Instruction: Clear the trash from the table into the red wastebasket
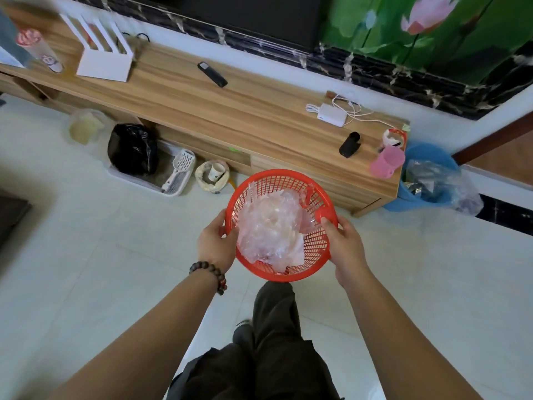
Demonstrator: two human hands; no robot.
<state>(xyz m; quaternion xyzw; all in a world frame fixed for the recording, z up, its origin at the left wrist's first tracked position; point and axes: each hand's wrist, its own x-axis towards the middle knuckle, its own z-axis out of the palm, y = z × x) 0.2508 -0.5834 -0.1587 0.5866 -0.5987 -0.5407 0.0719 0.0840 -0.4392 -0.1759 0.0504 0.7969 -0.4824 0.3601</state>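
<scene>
Two hands carry red wastebasket [281,225] toward counter [230,111], trash not yet collected; left hand [216,243] grip clasps rim at 9 o'clock, right hand [344,243] grip pinches rim at 3 o'clock; next: likely set it near counter, free one hand; mesh basket, crumpled clear plastic liner [271,229] inside

Both bare arms reach out in front of the body. The left hand [215,243], with a brown bead bracelet [212,275] on its wrist, and the right hand [344,245] each curl around opposite sides of the round red plastic wastebasket [314,243].
</scene>
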